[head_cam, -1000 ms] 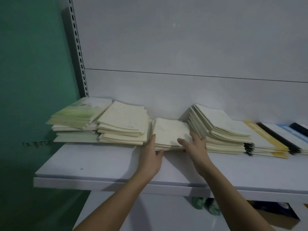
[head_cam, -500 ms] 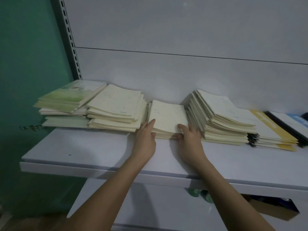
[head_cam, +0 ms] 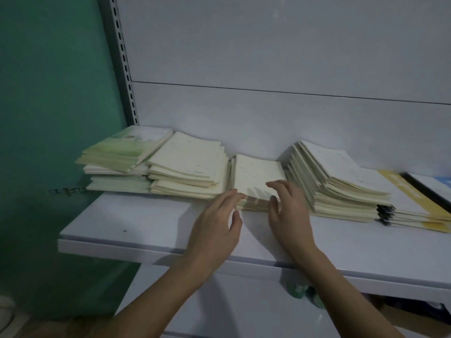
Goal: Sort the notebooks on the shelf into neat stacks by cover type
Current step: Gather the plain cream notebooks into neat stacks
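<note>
On the shelf point(head_cam: 151, 223) the small cream stack point(head_cam: 256, 178) sits between two taller piles; we judge it light, floppy and slippery, best squared from both side edges. Left hand point(head_cam: 214, 230) and right hand point(head_cam: 290, 215) hover at its front, fingers point(head_cam: 278, 189) loosely spread, holding nothing.

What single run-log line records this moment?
left hand open, at small cream stack | right hand open, fingers on top | leaning cream stack unsorted | shelf
</note>
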Demonstrator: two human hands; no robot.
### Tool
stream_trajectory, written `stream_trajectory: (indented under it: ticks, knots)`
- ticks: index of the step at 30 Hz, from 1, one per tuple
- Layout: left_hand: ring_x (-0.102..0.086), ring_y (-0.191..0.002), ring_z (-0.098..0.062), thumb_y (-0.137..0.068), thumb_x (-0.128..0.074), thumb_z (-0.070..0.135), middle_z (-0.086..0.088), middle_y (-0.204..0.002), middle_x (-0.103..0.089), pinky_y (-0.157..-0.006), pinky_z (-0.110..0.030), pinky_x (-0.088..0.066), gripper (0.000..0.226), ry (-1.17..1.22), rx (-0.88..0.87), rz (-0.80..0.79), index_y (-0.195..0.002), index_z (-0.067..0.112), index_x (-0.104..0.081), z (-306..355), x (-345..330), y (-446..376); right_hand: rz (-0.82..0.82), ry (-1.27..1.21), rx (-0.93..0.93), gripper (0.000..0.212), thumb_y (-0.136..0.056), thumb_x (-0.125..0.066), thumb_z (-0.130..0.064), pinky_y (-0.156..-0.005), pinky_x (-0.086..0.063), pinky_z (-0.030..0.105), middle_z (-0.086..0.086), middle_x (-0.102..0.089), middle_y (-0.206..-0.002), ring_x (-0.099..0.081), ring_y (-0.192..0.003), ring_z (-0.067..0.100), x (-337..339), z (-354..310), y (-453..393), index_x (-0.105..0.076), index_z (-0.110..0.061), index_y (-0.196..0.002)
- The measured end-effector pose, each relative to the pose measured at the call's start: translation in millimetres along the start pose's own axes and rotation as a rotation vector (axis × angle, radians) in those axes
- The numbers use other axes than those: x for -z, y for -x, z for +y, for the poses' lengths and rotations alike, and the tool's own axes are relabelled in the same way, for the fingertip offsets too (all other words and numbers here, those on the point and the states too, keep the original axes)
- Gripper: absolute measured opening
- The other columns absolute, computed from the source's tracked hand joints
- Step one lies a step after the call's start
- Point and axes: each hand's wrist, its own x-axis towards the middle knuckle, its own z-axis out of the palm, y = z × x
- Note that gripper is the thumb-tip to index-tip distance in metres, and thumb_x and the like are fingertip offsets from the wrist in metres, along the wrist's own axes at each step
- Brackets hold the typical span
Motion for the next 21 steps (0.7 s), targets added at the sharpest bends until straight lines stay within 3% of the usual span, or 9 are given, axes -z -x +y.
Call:
stream_trajectory:
  ticks: [3,6,9,12,15,17,19,21]
  knots:
    - [-0.054,-0.112,-0.015,-0.091,-0.051,0.015,0.003,-0.117,-0.065,-0.093,-0.024,-0.041,0.03,-0.086,-0.05,0.151,-0.117,0.018,-0.065,-16.4,51.2,-23.2,-0.062,-0.013,0.043,0.032,-0.092,-0.053,-0.003,-0.089,-0.033,0.019,0.004,-0.059,-0.117,-0.049,-0.11,0.022,-10.0,-27.8,-17.4,-0.06,-0.011,-0.121]
    - [-0.048,-0.12,-0.02,-0.093,-0.052,0.019,0.001,-0.125,-0.063,-0.098,-0.033,-0.04,0.032,-0.269,0.048,0.126,-0.123,0.02,-0.061,-45.0,104.4,-54.3,-0.187,-0.019,0.087,0.031,-0.096,-0.05,-0.015,-0.092,-0.041,0.031,0.004,-0.059,-0.12,-0.047,-0.112,0.023,-23.2,-67.3,-41.7,-0.058,-0.014,-0.126]
    - [-0.046,-0.123,-0.028,-0.095,-0.048,0.028,-0.004,-0.132,-0.059,-0.098,-0.041,-0.042,0.037,-0.453,0.183,0.062,-0.13,0.021,-0.057,-83.0,147.6,-73.2,-0.367,0.008,0.094,0.039,-0.1,-0.045,-0.033,-0.099,-0.038,0.034,0.001,-0.052,-0.134,-0.042,-0.125,0.022,-38.6,-107.5,-66.9,-0.05,-0.018,-0.135]
    - [-0.044,-0.128,-0.027,-0.097,-0.045,0.033,-0.004,-0.138,-0.055,-0.101,-0.042,-0.041,0.039,-0.478,0.257,0.029,-0.132,0.02,-0.055,-109.5,174.1,-77.4,-0.485,0.129,0.136,0.056,-0.098,-0.042,-0.051,-0.104,-0.032,0.038,0.001,-0.042,-0.147,-0.035,-0.134,0.022,-60.3,-139.7,-86.4,-0.04,-0.019,-0.144]
    - [-0.045,-0.127,-0.026,-0.097,-0.046,0.033,-0.002,-0.137,-0.056,-0.102,-0.041,-0.041,0.037,-0.42,0.266,0.017,-0.13,0.02,-0.058,-119.9,184.0,-73.1,-0.598,0.249,0.13,0.074,-0.092,-0.037,-0.066,-0.111,-0.027,0.044,0.004,-0.03,-0.155,-0.027,-0.141,0.025,-87.1,-152.5,-98.4,-0.03,-0.018,-0.149]
    - [-0.051,-0.119,-0.024,-0.096,-0.048,0.03,-0.001,-0.127,-0.063,-0.098,-0.042,-0.044,0.032,-0.341,0.231,0.034,-0.123,0.02,-0.064,-123.4,184.4,-66.7,-0.673,0.305,0.101,0.078,-0.089,-0.035,-0.072,-0.109,-0.028,0.047,0.004,-0.033,-0.151,-0.03,-0.139,0.028,-101.7,-153.3,-97.5,-0.03,-0.019,-0.146]
    - [-0.06,-0.102,-0.018,-0.095,-0.052,0.024,0.002,-0.109,-0.069,-0.089,-0.038,-0.049,0.023,-0.181,0.228,0.059,-0.109,0.019,-0.069,-126.6,186.2,-59.8,-0.631,0.331,0.111,0.068,-0.09,-0.038,-0.069,-0.101,-0.032,0.045,0.001,-0.044,-0.139,-0.04,-0.128,0.026,-108.2,-152.4,-86.6,-0.037,-0.02,-0.138]
    - [-0.065,-0.082,-0.015,-0.095,-0.054,0.019,0.003,-0.09,-0.072,-0.077,-0.033,-0.053,0.018,0.059,0.282,0.044,-0.096,0.017,-0.071,-127.7,189.0,-51.4,-0.452,0.3,0.161,0.048,-0.091,-0.049,-0.056,-0.091,-0.039,0.04,-0.003,-0.057,-0.123,-0.051,-0.114,0.023,-104.0,-150.4,-67.7,-0.049,-0.023,-0.126]
